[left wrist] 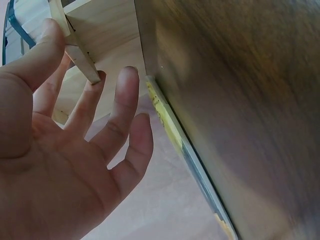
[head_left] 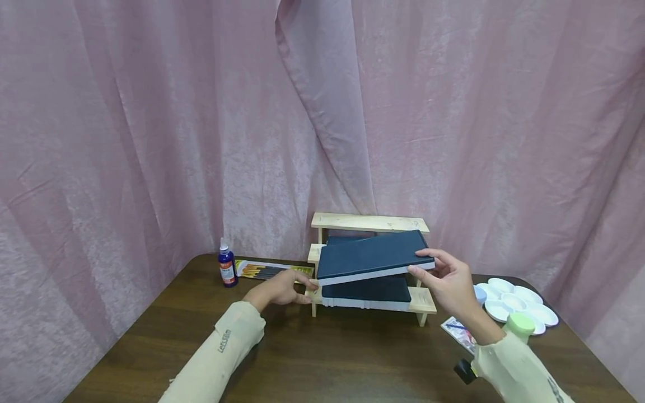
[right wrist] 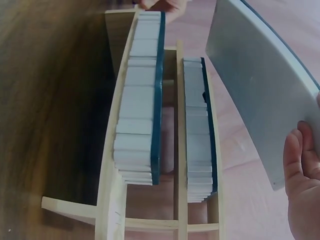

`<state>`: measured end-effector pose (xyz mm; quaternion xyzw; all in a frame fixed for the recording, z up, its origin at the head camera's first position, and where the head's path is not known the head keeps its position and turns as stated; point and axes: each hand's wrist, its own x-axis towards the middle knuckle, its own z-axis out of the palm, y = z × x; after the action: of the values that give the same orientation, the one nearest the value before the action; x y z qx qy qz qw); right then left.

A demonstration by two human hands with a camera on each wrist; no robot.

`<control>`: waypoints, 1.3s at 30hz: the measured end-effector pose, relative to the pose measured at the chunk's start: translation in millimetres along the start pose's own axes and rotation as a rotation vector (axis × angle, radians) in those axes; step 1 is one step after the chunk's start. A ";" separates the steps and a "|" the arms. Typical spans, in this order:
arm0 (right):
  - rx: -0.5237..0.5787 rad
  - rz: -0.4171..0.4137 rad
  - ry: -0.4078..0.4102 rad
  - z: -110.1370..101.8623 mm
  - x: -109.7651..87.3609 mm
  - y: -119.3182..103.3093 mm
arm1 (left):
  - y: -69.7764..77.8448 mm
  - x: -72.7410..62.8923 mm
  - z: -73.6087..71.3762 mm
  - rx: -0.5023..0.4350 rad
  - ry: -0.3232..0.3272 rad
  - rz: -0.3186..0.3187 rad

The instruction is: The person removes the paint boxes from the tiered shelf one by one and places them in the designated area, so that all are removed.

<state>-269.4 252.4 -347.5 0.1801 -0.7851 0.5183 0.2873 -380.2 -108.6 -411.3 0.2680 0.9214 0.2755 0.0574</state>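
Observation:
A three-tier wooden rack (head_left: 370, 221) stands at the table's back. My right hand (head_left: 450, 280) pinches the right end of a flat box (head_left: 373, 254) with a dark blue top and white sides, thumb below and fingers above. The box hangs tilted over the rack, its right end higher. In the right wrist view its pale underside faces the camera. Similar blue-and-white pieces lie on the lower step (right wrist: 137, 100) and the middle step (right wrist: 197, 130), their white sides split into segments. At the lower step's left end, my left hand (head_left: 287, 286) grips the plank (left wrist: 82, 62) between thumb and fingers.
Left of the rack stand a blue bottle (head_left: 228, 267) with a white nozzle and a flat pack of brushes (head_left: 262, 271). At the right are white flower-shaped palettes (head_left: 526, 296), a green-capped bottle (head_left: 520, 324) and a printed card (head_left: 458, 333). A pink curtain hangs behind the table.

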 end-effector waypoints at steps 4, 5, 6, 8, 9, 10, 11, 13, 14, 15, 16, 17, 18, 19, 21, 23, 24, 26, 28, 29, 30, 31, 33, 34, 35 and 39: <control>-0.012 -0.013 -0.023 0.3 -6.2 -3.6 | -0.3 -1.2 -0.8 -0.009 -0.002 -0.015; -0.017 -0.018 -0.028 0.3 -7.7 -4.8 | -0.5 -1.2 -0.9 -0.009 -0.006 -0.018; -0.027 -0.023 -0.030 0.1 -9.2 -5.8 | -0.4 -1.2 -1.0 -0.013 -0.007 -0.021; -0.037 -0.032 -0.032 0.0 -11.4 -7.7 | -0.2 -0.8 -1.1 -0.015 -0.010 -0.021; -0.042 -0.038 -0.031 0.1 -12.2 -8.3 | 0.1 -0.6 -1.2 -0.019 -0.010 -0.025; -0.047 -0.043 -0.031 0.0 -13.1 -8.6 | 0.2 -0.4 -1.3 -0.021 -0.011 -0.026; -0.049 -0.046 -0.031 0.0 -14.0 -9.2 | 0.2 0.0 -1.3 -0.020 -0.009 -0.027; -0.044 -0.050 -0.033 -0.2 -16.0 -9.6 | 0.2 0.5 -1.2 -0.021 -0.002 -0.029; -0.038 -0.052 -0.036 -0.4 -17.2 -9.6 | 0.1 0.6 -1.2 -0.022 0.001 -0.031; -0.030 -0.055 -0.037 -0.6 -18.4 -9.5 | 0.0 0.7 -1.1 -0.024 0.002 -0.034; -0.019 -0.060 -0.038 -0.9 -19.7 -9.5 | 0.0 0.8 -0.9 -0.028 0.002 -0.036; -0.009 -0.069 -0.040 -1.3 -21.1 -9.4 | -0.1 0.8 -0.7 -0.030 0.003 -0.038; 0.006 -0.080 -0.042 -1.6 -22.2 -9.1 | -0.2 0.7 -0.5 -0.033 0.002 -0.039; 0.018 -0.092 -0.041 -2.0 -23.3 -8.7 | -0.1 0.6 -0.4 -0.034 0.001 -0.040; 0.032 -0.114 -0.036 -2.9 -25.5 -8.3 | 0.2 0.2 -0.3 -0.037 -0.001 -0.040; 0.038 -0.122 -0.031 -4.0 -27.4 -8.6 | 0.8 0.0 -0.3 -0.033 -0.001 -0.043; 0.035 -0.119 -0.031 -4.7 -28.2 -9.1 | 1.2 -0.3 -0.4 -0.031 -0.002 -0.045; 0.027 -0.105 -0.030 -6.0 -29.8 -10.3 | 2.2 -0.4 -0.9 -0.025 0.001 -0.047; 0.031 -0.087 -0.036 -7.1 -31.3 -11.9 | 2.9 -0.3 -1.1 -0.020 0.006 -0.047; 0.037 -0.081 -0.042 -7.6 -32.1 -12.6 | 3.0 -0.3 -1.1 -0.017 0.008 -0.046; 0.045 -0.079 -0.046 -8.0 -33.0 -13.2 | 3.0 -0.3 -1.1 -0.013 0.009 -0.047; 0.058 -0.078 -0.052 -8.3 -33.9 -13.7 | 2.9 -0.2 -1.0 -0.010 0.010 -0.045; 0.099 -0.089 -0.067 -8.5 -36.1 -13.9 | 2.3 -0.4 -0.6 -0.008 0.008 -0.047; 0.121 -0.100 -0.074 -8.4 -37.2 -13.6 | 1.9 -0.5 -0.4 -0.006 0.007 -0.048; 0.143 -0.112 -0.083 -8.3 -38.2 -13.0 | 1.5 -0.7 -0.2 -0.006 0.005 -0.049; 0.155 -0.132 -0.095 -8.0 -42.6 -12.8 | 0.9 -0.1 0.4 -0.022 0.004 -0.056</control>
<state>-227.1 254.0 -363.2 0.2773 -0.7419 0.5482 0.2685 -379.7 -107.8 -411.2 0.2409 0.9256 0.2843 0.0659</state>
